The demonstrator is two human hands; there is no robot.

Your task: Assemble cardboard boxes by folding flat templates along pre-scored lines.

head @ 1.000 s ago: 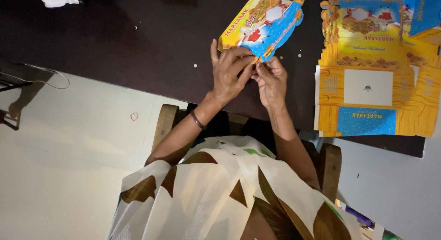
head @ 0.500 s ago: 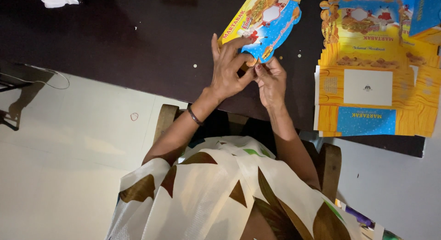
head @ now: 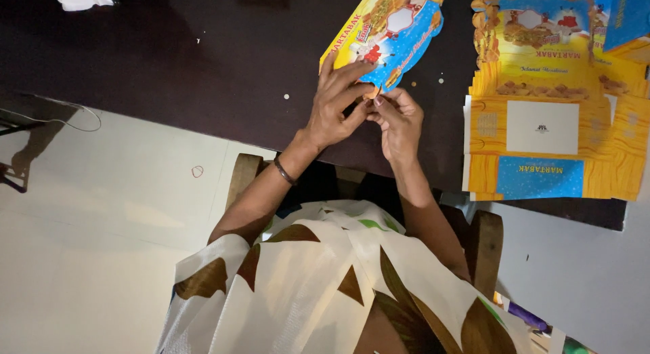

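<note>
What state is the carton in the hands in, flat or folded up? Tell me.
Flat: the carton blank lies unfolded on the table; left hand and right hand pinch its edge.

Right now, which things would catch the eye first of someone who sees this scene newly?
First, the bright yellow-and-blue printed carton lying on the dark table, with the left hand and right hand pinching its near edge. Then the stack of flat cartons of the same print, to the right on the table.

A yellow-and-blue carton (head: pixel 386 35) lies folded on the dark table — flat yellow-blue cartons (head: pixel 548 117) stacked well right.
</note>
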